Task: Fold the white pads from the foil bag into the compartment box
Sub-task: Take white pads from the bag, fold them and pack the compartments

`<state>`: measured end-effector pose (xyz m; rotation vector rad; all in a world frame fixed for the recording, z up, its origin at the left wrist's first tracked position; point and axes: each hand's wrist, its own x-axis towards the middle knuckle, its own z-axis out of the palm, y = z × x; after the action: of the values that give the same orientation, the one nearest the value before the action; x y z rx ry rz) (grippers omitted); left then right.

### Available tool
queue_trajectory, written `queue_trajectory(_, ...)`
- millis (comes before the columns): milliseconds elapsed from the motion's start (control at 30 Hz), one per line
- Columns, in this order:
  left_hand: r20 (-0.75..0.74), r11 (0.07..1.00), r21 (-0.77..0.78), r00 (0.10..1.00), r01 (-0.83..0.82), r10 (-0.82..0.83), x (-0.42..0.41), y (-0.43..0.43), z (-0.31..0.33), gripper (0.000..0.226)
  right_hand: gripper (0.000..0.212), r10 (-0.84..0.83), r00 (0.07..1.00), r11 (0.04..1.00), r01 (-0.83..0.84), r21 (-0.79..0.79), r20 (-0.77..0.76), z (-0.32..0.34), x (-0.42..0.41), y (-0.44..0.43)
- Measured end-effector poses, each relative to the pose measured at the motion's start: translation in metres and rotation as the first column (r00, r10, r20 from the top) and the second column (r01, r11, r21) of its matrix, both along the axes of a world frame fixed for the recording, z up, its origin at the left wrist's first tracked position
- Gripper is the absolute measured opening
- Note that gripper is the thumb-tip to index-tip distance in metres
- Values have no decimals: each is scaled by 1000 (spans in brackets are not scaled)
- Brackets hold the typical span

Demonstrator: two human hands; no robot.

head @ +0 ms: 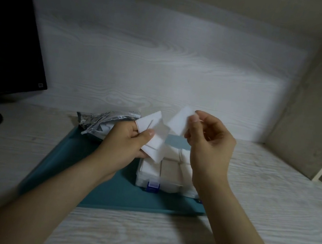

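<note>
Right hand (210,143) pinches one white pad (179,122) by its edge, just apart from the pad stack (153,141) gripped in left hand (126,143), both above compartment box (170,172). Step prob.: separating a single pad. Next needs a fold, then a tuck into a cell. Box mid-table, visible cells packed w/ pads. Foil bag (97,123) behind, twd back edge.

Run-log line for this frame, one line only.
left hand: grips white pads | right hand: pinches single pad | compartment box: pads inside, on teal tray | foil bag: behind left hand
</note>
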<state>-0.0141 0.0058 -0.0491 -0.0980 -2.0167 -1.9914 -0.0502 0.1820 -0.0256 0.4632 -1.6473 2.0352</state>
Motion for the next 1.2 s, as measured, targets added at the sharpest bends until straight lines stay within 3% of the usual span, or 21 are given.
queue_trajectory(133,19,994,79,997,76,-77,2,4,3,25,11,67,998,961,-69,267,14,-5,4,-5)
queue_trajectory(233,47,991,110,995,81,-87,2,6,5,27,11,43,999,940,-39,339,-5,-8,4,-7)
queue_trajectory(367,61,984,160,994,83,-93,1,7,6,30,9,24,1000,930,-21,366,-4,-8,5,-7)
queue_trajectory(567,48,989,117,995,87,-93,0,8,3,33,7,31,999,932,-36,361,19,-7,7,-8)
queue_trajectory(900,52,987,115,992,112,-119,1,8,3,35,10,111,986,967,-136,218,122,-5,11,-10)
queue_trajectory(1033,50,986,6,985,166,-166,6,7,3,29,10,106,983,964,-139,228,152,-6,8,-8)
queue_trajectory(1133,49,985,-33,985,170,-168,7,7,2,25,10,4,987,955,-52,291,164,-8,3,-9)
queue_trajectory(1200,54,978,-48,979,201,-198,7,7,3,25,10,56,981,941,-113,318,184,-7,2,-8)
